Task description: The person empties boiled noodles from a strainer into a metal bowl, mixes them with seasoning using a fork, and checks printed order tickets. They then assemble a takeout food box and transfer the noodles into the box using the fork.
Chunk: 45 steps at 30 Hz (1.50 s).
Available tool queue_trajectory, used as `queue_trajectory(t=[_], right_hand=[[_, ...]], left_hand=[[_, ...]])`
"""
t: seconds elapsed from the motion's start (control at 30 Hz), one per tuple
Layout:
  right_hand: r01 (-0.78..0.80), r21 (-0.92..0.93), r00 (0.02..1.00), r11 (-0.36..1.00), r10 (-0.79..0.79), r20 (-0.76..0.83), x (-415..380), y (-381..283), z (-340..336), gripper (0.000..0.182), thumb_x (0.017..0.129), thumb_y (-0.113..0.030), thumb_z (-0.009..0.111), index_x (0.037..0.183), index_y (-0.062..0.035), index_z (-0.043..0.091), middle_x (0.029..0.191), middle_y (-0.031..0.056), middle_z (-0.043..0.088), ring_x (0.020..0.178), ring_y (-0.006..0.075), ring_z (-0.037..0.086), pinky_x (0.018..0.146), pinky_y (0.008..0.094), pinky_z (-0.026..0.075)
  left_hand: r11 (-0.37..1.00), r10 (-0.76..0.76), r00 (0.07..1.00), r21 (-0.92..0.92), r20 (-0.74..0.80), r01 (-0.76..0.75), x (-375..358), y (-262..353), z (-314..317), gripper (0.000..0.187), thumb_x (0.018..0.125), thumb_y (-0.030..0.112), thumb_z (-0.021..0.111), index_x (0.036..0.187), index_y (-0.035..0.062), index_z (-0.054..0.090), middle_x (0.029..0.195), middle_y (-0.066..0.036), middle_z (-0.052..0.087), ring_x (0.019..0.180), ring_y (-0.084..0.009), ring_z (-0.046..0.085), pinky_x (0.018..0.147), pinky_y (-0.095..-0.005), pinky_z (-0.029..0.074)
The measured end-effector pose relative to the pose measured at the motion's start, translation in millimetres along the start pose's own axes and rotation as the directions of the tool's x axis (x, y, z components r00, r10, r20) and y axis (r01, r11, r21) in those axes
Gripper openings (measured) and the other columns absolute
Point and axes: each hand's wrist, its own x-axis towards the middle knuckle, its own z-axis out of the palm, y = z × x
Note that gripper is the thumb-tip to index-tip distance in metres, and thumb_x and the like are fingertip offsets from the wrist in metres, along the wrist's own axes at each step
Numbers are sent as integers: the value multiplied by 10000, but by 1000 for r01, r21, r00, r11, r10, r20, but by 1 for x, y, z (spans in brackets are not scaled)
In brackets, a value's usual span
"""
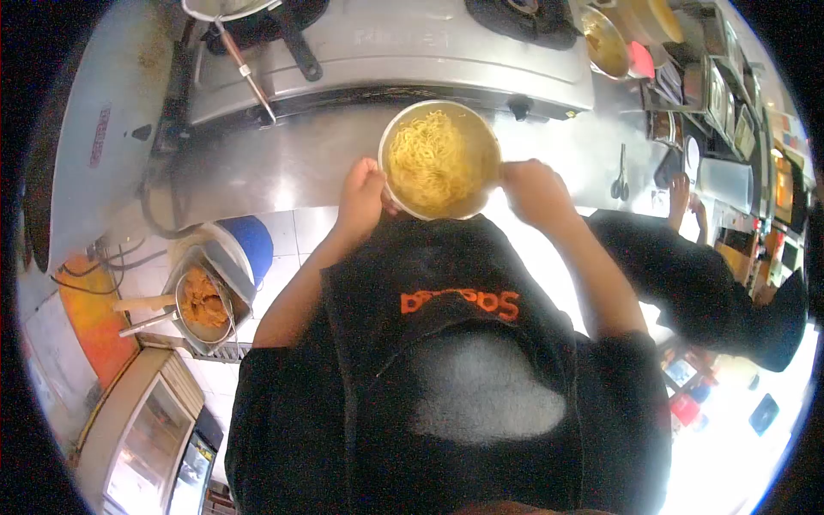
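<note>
A round metal bowl (477,146) of yellow noodles (433,159) is in front of my chest, near the counter's front edge. Its open top faces the camera. My left hand (364,192) is closed on the rim at the left, thumb up along the side. On the opposite side, my right hand (534,190) is closed at the bowl's edge, its fingers mostly hidden behind the knuckles. The noodles lie heaped toward the left of the bowl, leaving some inner wall bare at the right.
Behind the bowl stands a steel gas stove (395,51) with a long-handled pan (227,9) at its left. Scissors (620,176) lie on the counter at right. A co-worker in black (687,275) stands there. Lower left, a strainer (204,296) holds orange-brown food.
</note>
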Motion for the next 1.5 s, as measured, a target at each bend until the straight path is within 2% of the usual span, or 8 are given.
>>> queue_trajectory(t=[0.2,0.33,0.5,0.67,0.83,0.93,1.33,1.5], right_hand=[[58,-80,997,995,-54,51,-4,-45,6,167,808,-123,513,795,-59,667,723,152,662,671,312,667,583,424,542],[140,-122,922,983,-174,-345,-26,-5,13,121,763,-192,584,720,-117,669,650,91,662,585,246,654,621,391,499],[-31,5,988,1000,31,-149,-38,-12,-8,108,756,-114,577,853,-116,624,870,74,608,748,235,634,656,366,502],[47,-18,850,999,-49,-525,-45,-18,-12,150,756,-161,587,871,-79,639,903,72,590,758,251,632,654,377,517],[-247,238,924,939,302,-234,-32,-26,3,157,773,-142,585,860,-43,670,890,119,658,775,268,664,645,401,535],[-19,47,1000,999,18,8,-55,-24,-15,144,792,-139,577,826,-48,683,854,144,678,792,296,675,640,419,540],[36,686,988,726,78,-135,-33,-9,27,190,828,-141,527,871,-16,664,868,223,641,828,366,629,788,444,491],[-128,462,967,877,214,-138,-14,-11,14,210,835,-155,557,1010,-54,613,840,193,651,782,358,649,717,446,520]], left_hand=[[987,23,999,161,-47,-15,-3,5,4,118,951,127,402,933,34,473,707,-73,560,540,-156,562,473,-274,466],[1000,5,999,19,-39,-5,4,2,2,112,924,151,490,965,49,507,748,-58,566,583,-132,543,474,-259,446],[963,80,995,264,-63,-61,-4,26,17,88,922,125,464,865,62,447,683,-58,534,526,-145,529,442,-266,431],[998,29,999,47,33,-30,-7,29,18,108,937,125,453,890,82,366,662,-94,537,499,-195,552,425,-284,456],[997,52,998,58,39,-54,-9,28,17,92,939,129,461,917,59,406,690,-101,539,542,-197,561,485,-311,484],[997,73,993,13,89,-74,1,19,6,102,940,129,459,901,44,419,712,-94,533,574,-174,542,534,-305,488],[992,-17,999,124,-44,22,-9,27,15,137,931,153,419,965,28,465,728,-98,554,594,-184,578,515,-299,489],[993,-57,996,111,72,49,5,11,10,138,930,150,417,978,35,475,724,-90,560,580,-181,570,520,-293,490]])
